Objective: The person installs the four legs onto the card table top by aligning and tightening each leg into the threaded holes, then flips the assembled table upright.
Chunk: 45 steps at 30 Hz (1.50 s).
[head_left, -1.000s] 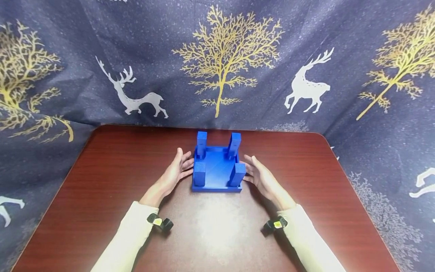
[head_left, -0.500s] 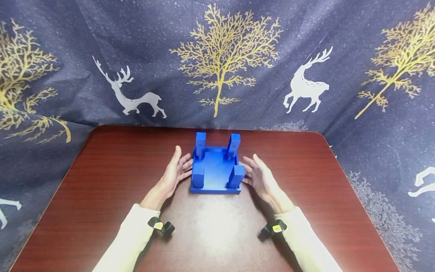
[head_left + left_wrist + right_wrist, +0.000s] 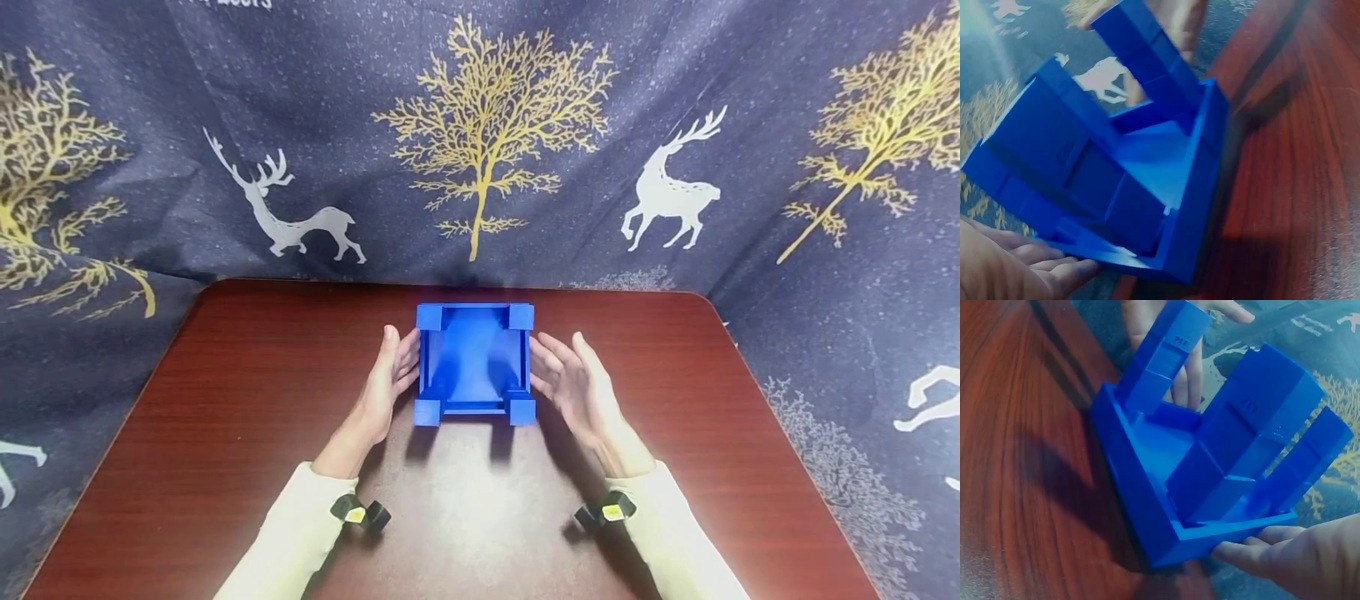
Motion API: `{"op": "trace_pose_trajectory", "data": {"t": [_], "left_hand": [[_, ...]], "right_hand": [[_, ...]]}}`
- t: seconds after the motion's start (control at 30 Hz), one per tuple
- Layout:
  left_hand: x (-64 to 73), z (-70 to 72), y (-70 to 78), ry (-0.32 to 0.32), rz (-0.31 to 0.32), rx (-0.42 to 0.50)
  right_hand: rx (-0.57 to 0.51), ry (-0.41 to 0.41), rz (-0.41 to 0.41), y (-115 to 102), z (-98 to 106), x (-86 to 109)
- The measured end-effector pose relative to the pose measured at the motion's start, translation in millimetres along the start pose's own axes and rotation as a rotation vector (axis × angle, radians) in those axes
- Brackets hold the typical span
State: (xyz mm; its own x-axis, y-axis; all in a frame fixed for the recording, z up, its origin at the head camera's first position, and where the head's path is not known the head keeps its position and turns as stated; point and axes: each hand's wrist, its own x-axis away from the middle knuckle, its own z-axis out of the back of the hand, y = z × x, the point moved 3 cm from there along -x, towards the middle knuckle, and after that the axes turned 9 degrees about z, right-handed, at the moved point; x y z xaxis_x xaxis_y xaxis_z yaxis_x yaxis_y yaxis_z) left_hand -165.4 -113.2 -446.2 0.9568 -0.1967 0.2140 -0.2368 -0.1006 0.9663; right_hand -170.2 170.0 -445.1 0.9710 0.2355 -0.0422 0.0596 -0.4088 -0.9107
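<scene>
A blue square frame, like a shallow box with a tall post at each corner, is between my two hands. Its post ends face the head camera, with the near left post over a shadow on the table. My left hand touches the left side with extended fingers, thumb raised away from it. On the right side, my right hand lays its fingers along the wall, thumb also up. In the right wrist view, the fingers sit right at the outer lower edge, and raised marks show on the posts.
A reddish-brown table with rounded far corners lies under the hands, with a bright glare in front of the frame. Behind it hangs a dark cloth printed with deer and gold trees. A small camera is strapped to each wrist.
The frame has tipped so its posts, which stood upright, now point at the head camera. Both hands have stayed at its sides and turned with it.
</scene>
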Motion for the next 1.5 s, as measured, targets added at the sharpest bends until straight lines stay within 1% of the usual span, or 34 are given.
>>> {"op": "trace_pose_trajectory", "data": {"t": [0.13,0.27,0.37,0.47,0.63,0.73,0.83,0.87,0.97,1.07,1.17,1.23,1.33,1.37,1.43,1.5], "left_hand": [[5.5,-5.4,2.1,0.025,-0.095,0.022],[9.0,-10.4,7.4,0.022,-0.173,0.084],[10.2,-13.2,11.2,0.026,-0.211,0.142],[12.1,-14.8,12.8,0.025,-0.241,0.183],[11.9,-15.7,14.0,0.012,-0.315,0.185],[10.3,-15.0,13.7,0.018,-0.387,0.200],[9.3,-14.4,12.5,0.015,-0.464,0.211],[9.2,-14.5,12.4,0.007,-0.499,0.213],[9.9,-14.9,13.0,-0.003,-0.591,0.201],[12.1,-17.2,13.0,-0.005,-0.676,0.161],[13.6,-19.6,8.6,0.002,-0.714,0.103],[13.3,-19.4,3.5,0.012,-0.720,0.094],[6.9,-13.4,-9.7,0.015,-0.734,0.126],[5.8,-12.4,-12.0,0.018,-0.735,0.136],[5.4,-12.6,-13.6,0.023,-0.740,0.155],[6.4,-14.7,-12.4,0.042,-0.740,0.152]], "right_hand": [[0.044,0.010,0.049,-5,-7,4.4],[0.059,0.021,0.122,-12,-10,9.9],[0.078,0.014,0.176,-17,-13,13.0],[0.089,0.011,0.209,-21,-17,14.5],[0.128,0.054,0.252,-24,-18,13.9],[0.113,0.083,0.309,-25,-18,12.7],[0.084,0.092,0.407,-26,-19,11.1],[0.070,0.093,0.443,-26,-19,10.4],[0.051,0.092,0.529,-25,-22,9.4],[0.013,0.118,0.567,-22,-23,10.5],[-0.021,0.176,0.586,-19,-22,12.5],[-0.037,0.208,0.588,-19,-22,12.7],[-0.052,0.249,0.580,-19,-25,10.2],[-0.064,0.261,0.579,-19,-26,9.4],[-0.082,0.300,0.576,-19,-29,7.7],[-0.107,0.354,0.581,-20,-32,7.0]]}}
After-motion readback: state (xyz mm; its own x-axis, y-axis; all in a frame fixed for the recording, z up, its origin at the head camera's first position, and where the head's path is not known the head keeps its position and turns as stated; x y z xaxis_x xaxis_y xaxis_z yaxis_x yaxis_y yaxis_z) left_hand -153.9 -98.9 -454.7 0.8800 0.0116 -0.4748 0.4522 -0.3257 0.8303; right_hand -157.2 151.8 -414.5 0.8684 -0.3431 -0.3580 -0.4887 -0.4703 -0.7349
